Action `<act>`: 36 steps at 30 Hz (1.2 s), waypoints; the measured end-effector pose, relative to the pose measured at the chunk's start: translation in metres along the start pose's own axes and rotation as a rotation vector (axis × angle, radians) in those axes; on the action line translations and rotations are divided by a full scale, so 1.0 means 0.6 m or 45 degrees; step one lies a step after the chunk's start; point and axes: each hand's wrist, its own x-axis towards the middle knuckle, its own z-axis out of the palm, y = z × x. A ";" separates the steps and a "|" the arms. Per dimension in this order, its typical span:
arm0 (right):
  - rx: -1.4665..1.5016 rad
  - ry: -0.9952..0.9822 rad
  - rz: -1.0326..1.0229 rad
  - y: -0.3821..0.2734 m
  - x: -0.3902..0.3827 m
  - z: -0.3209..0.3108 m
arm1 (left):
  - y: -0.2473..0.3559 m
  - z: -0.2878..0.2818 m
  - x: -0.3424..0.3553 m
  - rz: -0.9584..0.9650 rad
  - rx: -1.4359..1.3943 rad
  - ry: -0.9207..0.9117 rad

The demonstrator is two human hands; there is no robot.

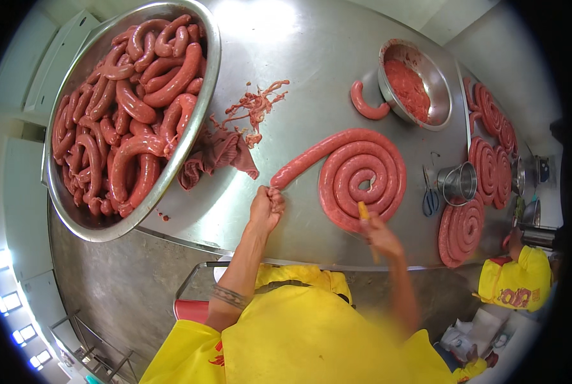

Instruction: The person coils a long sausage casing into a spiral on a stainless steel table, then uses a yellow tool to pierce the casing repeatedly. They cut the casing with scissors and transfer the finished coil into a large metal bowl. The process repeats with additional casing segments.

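A long raw sausage (394, 182) lies coiled in a flat spiral on the steel table, its outer end stretched toward me. My left hand (268, 208) is closed on the tip of that end, fingers pinched together. A thin string seems to run from there toward my right hand (384, 238), which is wrapped around a narrow yellow stick-like tool (363, 211) at the coil's near edge. Motion smears this hand, and the tool's exact kind cannot be made out.
A large steel bowl (214, 61) full of sausages stands left, beside a reddish cloth (218, 155) and casing scraps (257, 105). Farther right are a meat bowl (444, 96), a short sausage (364, 107), blue-handled scissors (430, 200), a small metal bucket (459, 182) and more coils (459, 233). Another person (516, 280) works right.
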 end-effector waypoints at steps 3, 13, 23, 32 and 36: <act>-0.640 0.238 -0.761 -0.061 0.107 0.098 | -0.014 0.034 -0.024 0.754 2.521 0.447; -1.195 0.327 -1.553 -0.179 0.094 0.184 | -0.064 0.046 -0.025 0.902 2.945 0.278; 0.963 -0.521 -0.027 -0.112 -0.009 0.054 | -0.118 0.057 0.045 0.508 3.598 0.274; 0.660 0.307 -0.037 0.173 0.101 -0.173 | -0.049 -0.004 -0.059 0.325 3.215 0.328; 0.202 0.433 -0.151 0.218 0.084 -0.282 | -0.093 -0.004 -0.080 0.106 2.848 0.740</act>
